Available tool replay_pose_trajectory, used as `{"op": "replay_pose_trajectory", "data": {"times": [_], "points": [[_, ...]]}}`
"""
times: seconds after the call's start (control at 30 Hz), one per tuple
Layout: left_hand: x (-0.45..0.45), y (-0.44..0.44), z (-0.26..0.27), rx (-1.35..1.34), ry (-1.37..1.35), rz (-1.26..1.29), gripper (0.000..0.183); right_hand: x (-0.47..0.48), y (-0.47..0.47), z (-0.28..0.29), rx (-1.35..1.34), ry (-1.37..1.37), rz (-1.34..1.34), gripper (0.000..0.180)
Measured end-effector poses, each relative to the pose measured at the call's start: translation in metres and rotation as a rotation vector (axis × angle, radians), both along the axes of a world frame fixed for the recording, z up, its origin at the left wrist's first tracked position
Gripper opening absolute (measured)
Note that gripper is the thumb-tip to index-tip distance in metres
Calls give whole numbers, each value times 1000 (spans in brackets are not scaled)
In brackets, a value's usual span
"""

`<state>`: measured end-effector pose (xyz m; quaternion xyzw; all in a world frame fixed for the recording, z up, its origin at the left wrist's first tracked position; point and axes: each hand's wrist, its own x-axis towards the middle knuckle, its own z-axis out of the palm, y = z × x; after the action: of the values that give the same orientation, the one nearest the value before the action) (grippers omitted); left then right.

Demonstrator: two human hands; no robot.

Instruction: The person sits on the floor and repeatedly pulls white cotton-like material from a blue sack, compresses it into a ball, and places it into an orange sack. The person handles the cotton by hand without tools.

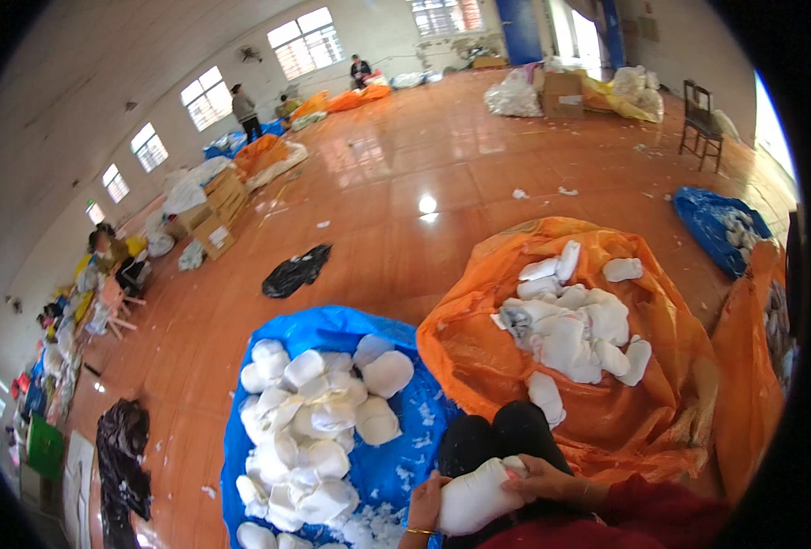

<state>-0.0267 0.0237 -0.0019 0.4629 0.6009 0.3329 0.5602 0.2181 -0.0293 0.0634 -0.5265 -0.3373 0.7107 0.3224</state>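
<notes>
Both my hands hold a stuffed white fabric piece point(477, 497) above my lap. My left hand point(427, 504), with a yellow bangle at the wrist, grips its left end. My right hand point(543, 478) holds the other end, where a little pink shows. Just left of my knees lies a blue woven sack point(405, 425) bearing many rounded white padded pieces point(309, 412) and loose white fluff point(371, 528). Beyond my knees to the right, an open orange sack point(460, 343) bears a heap of stuffed white fabric pieces point(570, 336).
A black plastic bag point(298, 271) and a dark crumpled cloth or bag point(124, 460) lie on the reddish floor. At right are another blue sack point(704, 213) and a wooden chair point(703, 123). Cardboard boxes point(213, 233) and several people, one standing point(244, 113), are farther off.
</notes>
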Motion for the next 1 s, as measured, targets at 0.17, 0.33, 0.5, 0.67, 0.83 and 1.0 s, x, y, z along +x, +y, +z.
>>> {"op": "replay_pose_trajectory", "data": {"times": [0.17,0.33,0.5,0.67,0.83,1.0], "points": [[12,12,1,-69,-405,61,36,45,26,58,282,118,-365,31],[45,4,10,-46,-361,-96,25,110,98,56,495,235,-927,46],[73,-18,1,-112,-347,-248,22,105,101,87,453,-152,-640,58],[74,-27,20,50,-19,-480,21,46,87,218,978,132,-193,90],[81,-27,8,53,-76,-486,22,22,67,284,1475,117,-300,113],[81,-28,11,82,-35,-442,21,24,74,277,1435,66,-292,109]]}}
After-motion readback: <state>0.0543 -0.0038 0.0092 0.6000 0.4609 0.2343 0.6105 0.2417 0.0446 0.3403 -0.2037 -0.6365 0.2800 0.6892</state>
